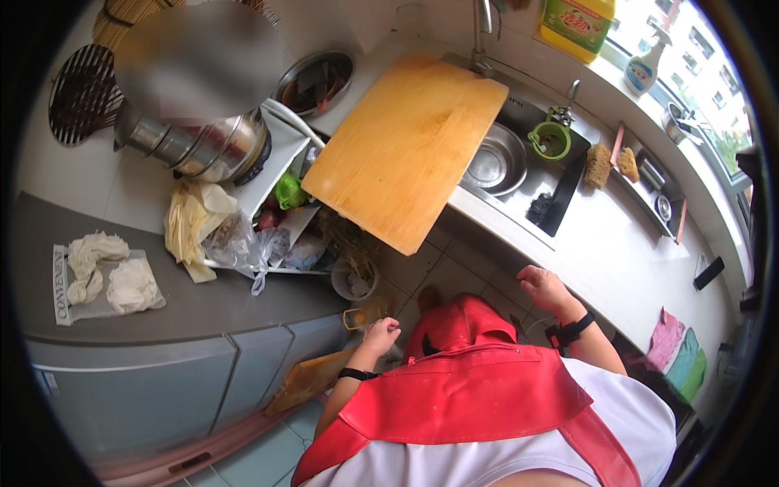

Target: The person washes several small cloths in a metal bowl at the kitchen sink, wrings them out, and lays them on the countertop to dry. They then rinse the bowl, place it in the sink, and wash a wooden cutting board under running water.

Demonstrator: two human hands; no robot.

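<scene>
My left hand [381, 336] hangs beside the red apron [462, 389], above the floor near an orange-handled bottle [364, 318]; its fingers are loosely bent and I see nothing in it. My right hand [543, 287] is near the counter's front edge, fingers curled loosely, with no object visible in it. Ahead of both hands, a large wooden board [414, 146] lies across the counter and partly over the sink [541, 182], its near corner jutting past the edge. A round steel basin [494, 159] sits in the sink, partly hidden by the board.
A white rack [292, 170] with bags stands left of the board. Plastic bags with pale cloth-like contents [131, 286] lie on the grey surface at left. A second wooden board [313, 377] leans low by the cabinet. Folded cloths [675, 353] and a phone-like black object [709, 274] are at right.
</scene>
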